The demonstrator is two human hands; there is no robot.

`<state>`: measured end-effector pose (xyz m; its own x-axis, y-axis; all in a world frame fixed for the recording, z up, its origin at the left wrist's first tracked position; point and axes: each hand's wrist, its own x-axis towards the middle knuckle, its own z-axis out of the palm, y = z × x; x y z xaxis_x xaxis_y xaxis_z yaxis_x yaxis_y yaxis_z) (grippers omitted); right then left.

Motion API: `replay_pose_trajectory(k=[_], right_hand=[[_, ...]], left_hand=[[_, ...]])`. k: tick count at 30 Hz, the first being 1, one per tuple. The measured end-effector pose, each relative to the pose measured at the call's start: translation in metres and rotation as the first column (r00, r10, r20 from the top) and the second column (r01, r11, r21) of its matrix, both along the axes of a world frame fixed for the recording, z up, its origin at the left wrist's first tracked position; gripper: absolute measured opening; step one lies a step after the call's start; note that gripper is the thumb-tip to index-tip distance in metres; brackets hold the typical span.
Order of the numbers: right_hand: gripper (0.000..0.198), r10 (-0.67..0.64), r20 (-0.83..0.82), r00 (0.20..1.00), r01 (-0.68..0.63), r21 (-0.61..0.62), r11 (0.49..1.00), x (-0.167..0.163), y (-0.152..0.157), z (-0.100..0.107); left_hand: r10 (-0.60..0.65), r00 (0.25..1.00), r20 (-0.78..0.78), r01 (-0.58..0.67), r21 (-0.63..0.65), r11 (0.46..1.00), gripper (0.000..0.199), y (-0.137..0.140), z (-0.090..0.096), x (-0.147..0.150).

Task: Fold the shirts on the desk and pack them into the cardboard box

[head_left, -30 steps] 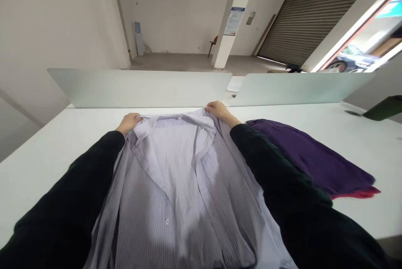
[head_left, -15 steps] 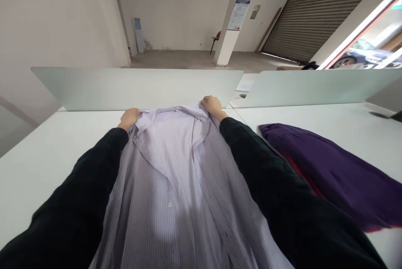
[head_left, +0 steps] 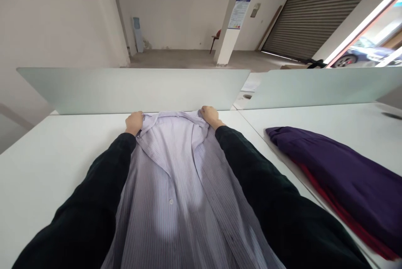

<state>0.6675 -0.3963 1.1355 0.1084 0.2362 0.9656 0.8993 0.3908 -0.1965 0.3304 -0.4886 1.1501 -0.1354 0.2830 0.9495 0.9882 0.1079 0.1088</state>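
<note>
A pale lilac striped button-up shirt [head_left: 169,168] is spread lengthwise on the white table [head_left: 78,143], its collar at the far end and its lower part running out of view toward me. My left hand [head_left: 134,122] is closed on the shirt at the left of the collar. On the collar's right side, my right hand [head_left: 210,115] grips the fabric in the same way. The front hangs partly open at the neck, and one button shows lower down. Both my forearms, in dark sleeves, lie over the shirt's sides.
Folded purple and red garments [head_left: 342,172] lie on the table to the right. A frosted glass divider [head_left: 150,89] stands along the table's far edge. Behind it are a white pillar [head_left: 238,14], a water dispenser [head_left: 138,34] and a roller shutter [head_left: 317,14].
My right hand has come down and slightly nearer with its side of the collar. My left hand has shifted a little to the right. The collar now lies lower and flatter.
</note>
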Motion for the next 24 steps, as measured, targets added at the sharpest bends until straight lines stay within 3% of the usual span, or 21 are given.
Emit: replay_pose_trajectory(k=[5, 8, 11, 16, 20, 24], right_hand=[[0.041, 0.033, 0.051, 0.998, -0.04, 0.147, 0.988, 0.005, -0.02, -0.014], [0.043, 0.043, 0.124, 0.991, -0.071, 0.227, 0.971, 0.009, -0.044, -0.04], [0.038, 0.052, 0.267, 0.962, -0.105, 0.188, 0.977, 0.007, -0.069, -0.078], [0.025, 0.201, 0.462, 0.864, -0.234, 0.015, 0.972, -0.02, -0.108, -0.138], [0.016, 0.254, 0.516, 0.818, -0.272, -0.042, 0.961, -0.052, -0.126, -0.169], [0.017, 0.252, 0.464, 0.849, -0.277, -0.014, 0.961, -0.068, -0.122, -0.193]], left_hand=[[-0.038, 0.999, -0.004, 0.038, 0.016, 0.999, 0.048, -0.015, -0.011, -0.001], [-0.075, 0.997, -0.009, 0.075, -0.002, 0.997, 0.059, -0.031, -0.032, -0.01], [-0.109, 0.994, -0.01, 0.109, -0.042, 0.993, 0.062, -0.052, -0.066, -0.024], [-0.146, 0.989, -0.013, 0.143, -0.12, 0.982, 0.066, -0.09, -0.136, -0.047], [-0.209, 0.978, -0.004, 0.206, -0.141, 0.968, 0.077, -0.119, -0.192, -0.056], [-0.317, 0.947, 0.054, 0.321, -0.206, 0.924, 0.069, -0.143, -0.234, -0.064]])
